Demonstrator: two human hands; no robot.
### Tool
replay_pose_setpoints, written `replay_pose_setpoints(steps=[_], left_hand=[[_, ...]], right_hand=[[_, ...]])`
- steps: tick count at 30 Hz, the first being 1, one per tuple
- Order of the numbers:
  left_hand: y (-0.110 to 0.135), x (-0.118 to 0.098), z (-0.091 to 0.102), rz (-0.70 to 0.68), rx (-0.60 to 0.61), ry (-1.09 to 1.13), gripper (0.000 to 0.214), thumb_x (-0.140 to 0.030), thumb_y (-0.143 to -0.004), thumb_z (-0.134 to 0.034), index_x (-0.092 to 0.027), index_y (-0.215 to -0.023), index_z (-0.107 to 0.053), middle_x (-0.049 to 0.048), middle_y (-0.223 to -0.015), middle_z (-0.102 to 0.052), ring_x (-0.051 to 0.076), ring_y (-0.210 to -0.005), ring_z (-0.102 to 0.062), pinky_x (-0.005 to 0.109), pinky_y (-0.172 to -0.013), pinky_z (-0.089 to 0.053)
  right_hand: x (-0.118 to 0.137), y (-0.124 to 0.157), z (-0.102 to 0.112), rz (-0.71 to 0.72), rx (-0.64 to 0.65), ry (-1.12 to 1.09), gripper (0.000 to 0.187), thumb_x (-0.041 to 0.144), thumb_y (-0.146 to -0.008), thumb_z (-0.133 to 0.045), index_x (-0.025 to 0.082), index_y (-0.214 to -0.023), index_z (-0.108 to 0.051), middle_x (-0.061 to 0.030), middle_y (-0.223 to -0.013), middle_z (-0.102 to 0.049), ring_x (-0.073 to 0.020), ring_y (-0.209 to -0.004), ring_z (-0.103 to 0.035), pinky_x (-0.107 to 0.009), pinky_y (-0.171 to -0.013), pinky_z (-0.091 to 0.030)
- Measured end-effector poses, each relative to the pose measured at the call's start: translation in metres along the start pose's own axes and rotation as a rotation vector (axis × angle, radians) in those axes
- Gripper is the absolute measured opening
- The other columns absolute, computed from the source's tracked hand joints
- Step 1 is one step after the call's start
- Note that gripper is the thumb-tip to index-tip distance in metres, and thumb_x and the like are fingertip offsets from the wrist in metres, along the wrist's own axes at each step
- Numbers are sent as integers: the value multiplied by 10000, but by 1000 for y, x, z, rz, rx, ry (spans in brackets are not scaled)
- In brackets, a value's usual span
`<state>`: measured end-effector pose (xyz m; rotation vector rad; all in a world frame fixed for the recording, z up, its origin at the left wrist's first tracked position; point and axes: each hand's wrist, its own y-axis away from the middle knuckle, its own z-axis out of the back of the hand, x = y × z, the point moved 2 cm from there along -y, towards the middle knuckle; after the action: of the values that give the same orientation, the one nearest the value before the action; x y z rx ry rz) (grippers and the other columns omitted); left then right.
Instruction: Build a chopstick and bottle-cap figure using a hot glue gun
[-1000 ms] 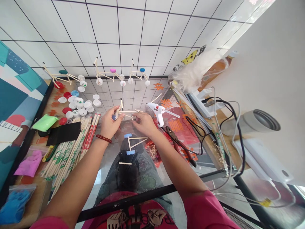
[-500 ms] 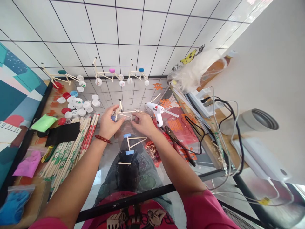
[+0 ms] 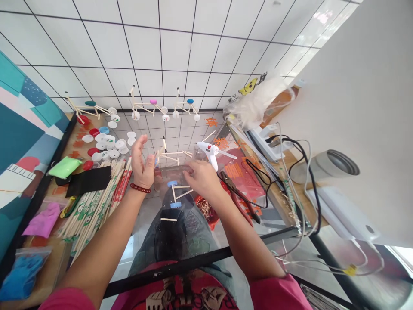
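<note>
Between my hands stands a small tricycle-like frame of wooden sticks [image 3: 169,154], with a black-tipped upright. My left hand [image 3: 142,163] is beside its left end, fingers raised and thumb apart, holding nothing. To the right of the frame, my right hand [image 3: 202,177] hovers low over the glass with loosely bent fingers and nothing visible in them. Nearer me lies a triangular stick piece [image 3: 180,193] with blue bottle caps [image 3: 175,205] at its ends. A single stick [image 3: 168,219] lies below it. A white glue gun [image 3: 209,151] rests beyond my right hand.
Finished-looking stick tricycles [image 3: 148,107] line the back. Bottle caps [image 3: 112,144], bundled chopsticks [image 3: 97,198] and bagged pink clay [image 3: 43,219] are on the left. Pliers [image 3: 237,193], matchsticks [image 3: 204,207], cables and a power strip [image 3: 274,144] lie on the right.
Both hands have let go of the stick frame. The left hand has opened and lifted away to the left; the right has drawn back toward me. The frame stays standing on the table.
</note>
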<state>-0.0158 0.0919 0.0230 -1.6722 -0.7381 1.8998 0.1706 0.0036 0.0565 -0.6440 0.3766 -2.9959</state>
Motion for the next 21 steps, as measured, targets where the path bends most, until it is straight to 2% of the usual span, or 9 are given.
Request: replay_pose_setpoints(steps=[3,7,9,12,15,17,18,21], left_hand=[[-5,-12,-1,-9,-66,18,488,-536,-944,-463,-290,-1364,-492,101,-1357,-548,256,-1297,-518,460,-1110,-385],[-17,-35,4,5,-168,-54,399,-422,-935,-542,-273,-1306,-535,90,-1324,-582,230,-1283,-526,446,-1116,-385],[-23,-51,11,68,-118,-132,391,-388,-890,-614,-244,-1253,-578,94,-1276,-613,237,-1224,-566,440,-1076,-431],[-21,-85,30,176,37,-187,293,-352,-853,-655,-231,-1120,-659,82,-1099,-684,231,-973,-661,425,-897,-540],[7,-132,55,102,10,-325,114,-329,-842,-668,-275,-938,-698,26,-901,-711,209,-803,-657,409,-776,-558],[39,-159,65,76,83,-380,6,-304,-831,-682,-304,-827,-679,-15,-798,-696,186,-699,-642,374,-670,-553],[58,-170,66,69,134,-376,31,-298,-833,-680,-316,-813,-665,-28,-778,-692,178,-660,-637,362,-626,-547],[110,-185,59,115,353,-306,119,-252,-870,-622,-369,-855,-641,-50,-673,-655,172,-556,-617,335,-486,-513]], right_hand=[[-1,24,8,2,-185,-72,132,240,-883,-586,210,-815,-695,-3,-673,-666,-152,-660,-598,-266,-636,-372],[-10,38,5,56,-421,-76,311,330,-916,-582,203,-633,-602,28,-515,-537,-115,-520,-485,-257,-576,-331],[-15,38,3,113,-482,-49,368,336,-926,-573,203,-583,-551,30,-499,-508,-111,-506,-452,-258,-574,-323],[-20,36,3,189,-560,-4,389,317,-929,-566,204,-560,-511,29,-491,-492,-113,-503,-431,-264,-573,-310],[-22,36,5,245,-602,22,397,313,-935,-550,206,-555,-503,25,-486,-491,-118,-509,-437,-273,-574,-300],[-23,36,5,264,-605,29,401,318,-942,-531,209,-557,-512,17,-487,-499,-124,-518,-451,-279,-582,-303],[-23,36,6,265,-598,34,403,322,-946,-523,210,-559,-519,11,-489,-506,-129,-524,-460,-283,-587,-307],[-20,36,5,255,-535,59,414,347,-950,-497,216,-560,-535,-9,-509,-532,-145,-546,-484,-296,-607,-320]])
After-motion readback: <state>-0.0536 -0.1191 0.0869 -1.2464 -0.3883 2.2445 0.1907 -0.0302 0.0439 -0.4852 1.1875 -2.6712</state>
